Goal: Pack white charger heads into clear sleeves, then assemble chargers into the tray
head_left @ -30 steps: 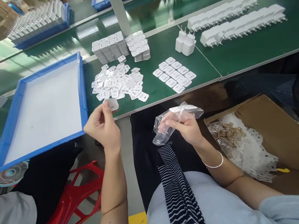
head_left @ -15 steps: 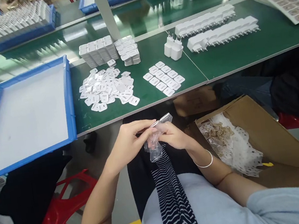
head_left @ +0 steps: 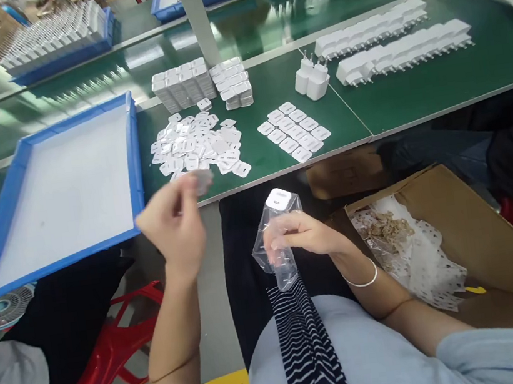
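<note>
My left hand (head_left: 173, 225) is raised near the table's front edge, in front of the loose pile of white plates (head_left: 186, 144). Its thumb and fingers pinch a small whitish piece (head_left: 204, 181), smeared by motion. Over my lap, my right hand (head_left: 302, 233) is closed on a clear plastic bag (head_left: 287, 270), and some of its fingers show through the film. One white square plate (head_left: 279, 199) with rounded corners and a small slot lies at the bag's upper end. Several similar plates (head_left: 294, 131) lie in rows on the green table (head_left: 283, 179).
Stacked white plates (head_left: 183, 85) stand behind the pile. White plug adapters (head_left: 312, 79) stand upright, with more in rows (head_left: 403, 50) at right. A blue-rimmed tray (head_left: 135, 164) lies at left. An open cardboard box (head_left: 490, 243) with plastic scraps sits at my right.
My left hand has left the bag and moved left and up towards the pile, pinching a whitish piece. My right hand keeps the bag, where the white plate now shows face up.
</note>
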`<state>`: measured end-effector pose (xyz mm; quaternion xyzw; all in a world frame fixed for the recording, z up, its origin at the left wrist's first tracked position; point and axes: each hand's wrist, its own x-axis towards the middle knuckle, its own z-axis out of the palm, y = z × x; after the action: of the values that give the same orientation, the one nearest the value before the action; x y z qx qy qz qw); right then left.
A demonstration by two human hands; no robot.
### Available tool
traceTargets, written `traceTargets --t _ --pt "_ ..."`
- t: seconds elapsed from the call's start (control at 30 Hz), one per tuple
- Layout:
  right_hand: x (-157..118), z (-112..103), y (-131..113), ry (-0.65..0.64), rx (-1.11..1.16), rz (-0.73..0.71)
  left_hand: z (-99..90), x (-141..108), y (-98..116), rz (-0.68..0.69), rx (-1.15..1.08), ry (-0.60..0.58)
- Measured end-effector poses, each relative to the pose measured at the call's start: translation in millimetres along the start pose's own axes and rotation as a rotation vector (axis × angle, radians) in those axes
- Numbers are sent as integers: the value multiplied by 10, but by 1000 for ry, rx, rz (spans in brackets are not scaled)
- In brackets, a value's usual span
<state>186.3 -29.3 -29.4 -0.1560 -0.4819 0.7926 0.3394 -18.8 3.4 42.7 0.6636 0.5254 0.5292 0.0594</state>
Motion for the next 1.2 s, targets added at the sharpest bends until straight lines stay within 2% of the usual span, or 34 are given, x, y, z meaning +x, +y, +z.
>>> traceTargets --t 0.1,0.17,0.23,0.4,0.47,0.6,0.7,0.77,0.87,0.97,1.07,1.2 --pt "20 27 14 0 12 29 8 -149 219 252 11 -278" --pt "22 46 17 9 -77 30 44 -228 293 264 -59 -435" --pt "15 62 13 25 -205 40 70 -255 298 161 -148 -575" --pt "4 87 -11 16 -345 106 43 -192 221 -323 -348 -817" --pt "9 89 -16 7 -411 102 17 -162 203 -465 -422 -903" --pt "15 78 -10 -19 -520 99 -23 -91 139 -562 -535 -1054" --pt "9 71 6 -59 -459 109 -35 -33 64 -557 -562 -1152" --pt "2 70 13 -114 -332 107 -35 -14 26 -566 -587 -1167" --pt "-2 72 14 -192 -110 116 -30 -42 19 -611 -602 -1118" --pt "7 61 18 -225 53 149 -26 -113 56 -549 -533 -1062" --pt "0 24 35 -226 129 155 -5 -153 52 -440 -400 -894" --pt "-126 -47 40 -283 160 203 56 -50 -130 -324 -113 -563"
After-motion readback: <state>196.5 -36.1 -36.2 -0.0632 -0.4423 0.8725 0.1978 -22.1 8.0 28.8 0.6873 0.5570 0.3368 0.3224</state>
